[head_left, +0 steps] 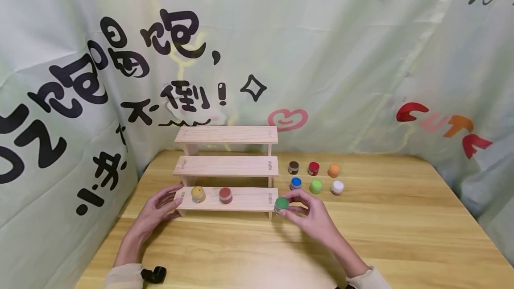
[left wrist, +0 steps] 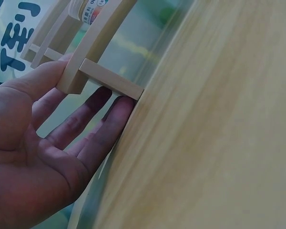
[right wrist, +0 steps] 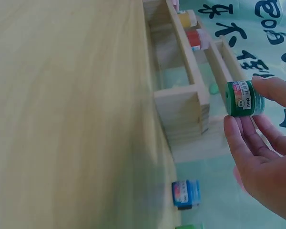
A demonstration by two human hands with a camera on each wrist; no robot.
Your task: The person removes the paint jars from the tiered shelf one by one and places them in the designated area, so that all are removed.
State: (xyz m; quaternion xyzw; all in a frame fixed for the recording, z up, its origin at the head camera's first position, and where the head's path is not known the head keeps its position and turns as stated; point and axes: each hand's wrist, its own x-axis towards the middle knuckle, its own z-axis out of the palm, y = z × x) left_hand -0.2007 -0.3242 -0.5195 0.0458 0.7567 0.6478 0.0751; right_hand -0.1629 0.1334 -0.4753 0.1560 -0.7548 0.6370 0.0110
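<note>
A three-tier wooden display rack [head_left: 249, 193] stands on the table. My left hand [head_left: 157, 211] holds the left end of its lowest tier; in the left wrist view, the thumb lies against the board [left wrist: 96, 43] and the fingers reach round by its leg [left wrist: 112, 80]. My right hand [head_left: 311, 215] pinches a dark green paint jar [head_left: 282, 204] between thumb and fingers, just off the right end of that tier. The jar [right wrist: 245, 98] shows its printed label in the right wrist view. On the lowest tier sit a yellow paint jar [head_left: 198, 194] and a red-brown one [head_left: 225, 195].
Right of the rack, paint jars stand in two rows: dark brown [head_left: 293, 167], dark red [head_left: 313, 168] and orange [head_left: 333, 170] behind, blue [head_left: 296, 183], light green [head_left: 316, 186] and white [head_left: 337, 187] in front. A printed curtain [head_left: 341, 79] hangs behind the table [head_left: 401, 217].
</note>
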